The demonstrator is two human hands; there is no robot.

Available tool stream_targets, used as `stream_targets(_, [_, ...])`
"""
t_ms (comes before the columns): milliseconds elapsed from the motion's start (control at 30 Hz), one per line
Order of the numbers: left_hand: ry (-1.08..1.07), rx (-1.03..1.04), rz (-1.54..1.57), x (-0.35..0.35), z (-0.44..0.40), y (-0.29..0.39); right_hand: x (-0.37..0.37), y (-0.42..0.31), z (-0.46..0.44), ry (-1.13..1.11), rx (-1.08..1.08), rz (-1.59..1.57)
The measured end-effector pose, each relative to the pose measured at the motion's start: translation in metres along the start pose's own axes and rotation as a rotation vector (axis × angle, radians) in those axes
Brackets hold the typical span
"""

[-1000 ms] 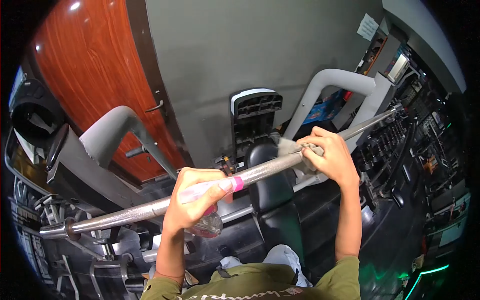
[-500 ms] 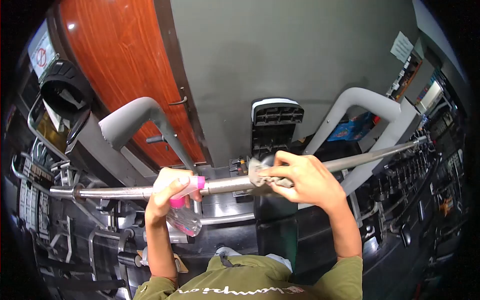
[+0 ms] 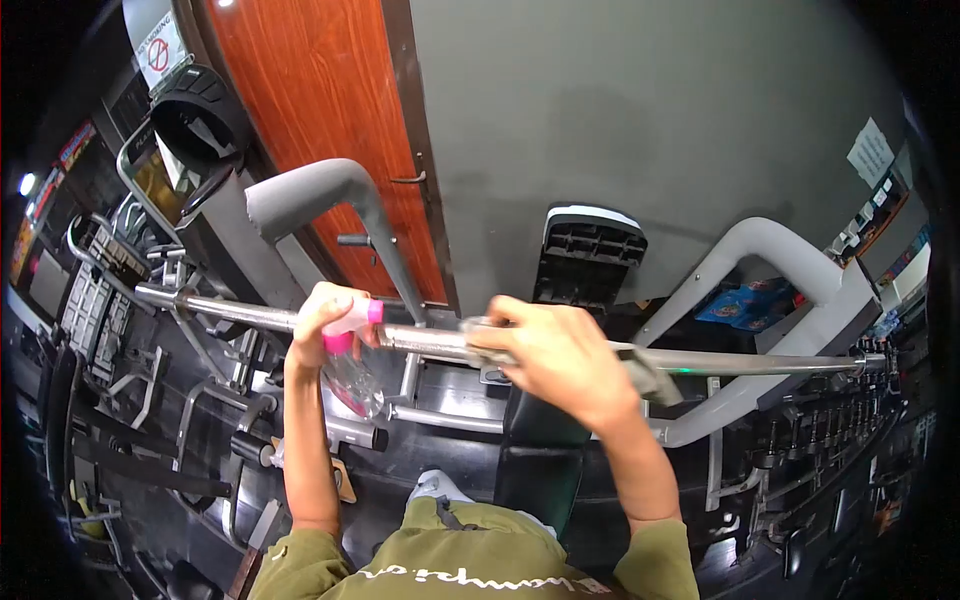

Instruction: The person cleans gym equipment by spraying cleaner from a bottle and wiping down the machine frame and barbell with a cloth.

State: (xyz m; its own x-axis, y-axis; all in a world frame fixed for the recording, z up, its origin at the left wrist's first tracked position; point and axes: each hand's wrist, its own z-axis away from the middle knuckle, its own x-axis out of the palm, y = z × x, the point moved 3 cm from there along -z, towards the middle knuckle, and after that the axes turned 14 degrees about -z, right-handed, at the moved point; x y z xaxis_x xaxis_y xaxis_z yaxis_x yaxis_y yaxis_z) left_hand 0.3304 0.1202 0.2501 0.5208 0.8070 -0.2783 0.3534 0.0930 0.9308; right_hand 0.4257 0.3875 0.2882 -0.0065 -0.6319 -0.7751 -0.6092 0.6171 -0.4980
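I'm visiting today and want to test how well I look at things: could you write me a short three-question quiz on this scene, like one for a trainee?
1. True or false: the person's left-hand grip holds a clear plastic spray bottle with a bright pink nozzle and collar.

2. Multiple choice: what is in the right-hand grip?
a) a wooden-handled brush
b) a limp greyish cloth
c) a yellow foam sponge

3. Short answer: which long, round, silver-coloured thing spans the view, with both grips at it?

Key: 1. True. 2. b. 3. The metal bar.
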Motion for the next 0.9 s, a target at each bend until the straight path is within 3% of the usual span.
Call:
stream_targets(133, [0.090, -0.033, -0.008, 0.002, 0.000, 0.001, 0.038, -0.004, -0.023, 0.053, -0.089, -0.054])
stream_targets(333, [0.043, -0.075, 0.047, -0.003, 0.000, -0.002, 0.016, -0.001, 0.010, 0.109, 0.046, -0.016])
stream_targets(533, [-0.014, -0.095, 0.019, 0.000, 0.001, -0.003, -0.024, -0.002, 0.072, 0.307, 0.401, 0.110])
stream_targets(633, [-0.082, -0.022, 0.039, 0.003, 0.000, 0.002, -0.008, 0.008, 0.098, 0.624, 0.345, 0.102])
stream_targets(733, [-0.123, 0.025, -0.016, 0.003, 0.000, 0.002, 0.057, 0.037, 0.140, 1.205, 0.243, -0.056])
stream_targets(800, [-0.165, 0.038, -0.018, 0.002, 0.000, 0.004, 0.110, 0.022, 0.126, 1.736, 0.524, -0.780])
stream_targets(900, [-0.159, 0.112, -0.022, 0.001, -0.001, 0.005, 0.140, 0.019, 0.093, 1.789, 0.662, -1.139])
